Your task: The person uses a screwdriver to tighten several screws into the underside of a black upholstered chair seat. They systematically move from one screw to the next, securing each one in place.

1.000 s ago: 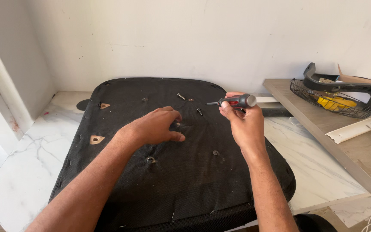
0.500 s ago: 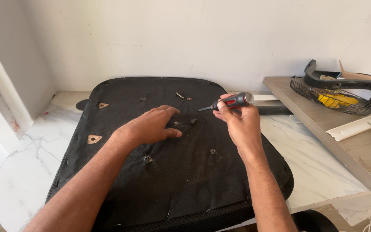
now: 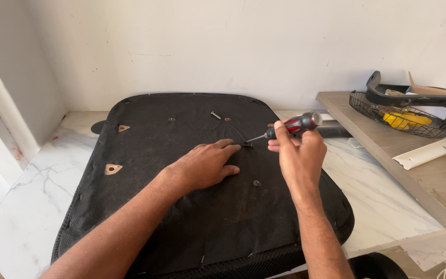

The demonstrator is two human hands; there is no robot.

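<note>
1. Black seat cushion [image 3: 145,227], underside up, lies on a marble floor [image 3: 37,191]; everything below is placed from it. Two triangular tabs [image 3: 112,168] sit near its left edge.
2. Left hand [image 3: 205,165] rests flat at cushion centre, fingers spread narrow, holding nothing, fingertips beside the screwdriver tip.
3. Since a second ago, the left hand slid slightly rightward; the screwdriver tip dropped from mid-air to the cushion surface. Reads as the tool now seated on a fastener.
4. Loose bolt [image 3: 216,114] lies toward the cushion's far edge.
5. Right hand [image 3: 298,155], right of centre, fingers closed around the red-and-grey screwdriver [image 3: 290,126].
6. Wire basket [image 3: 403,116] on a wooden board, well right of the cushion.
</note>
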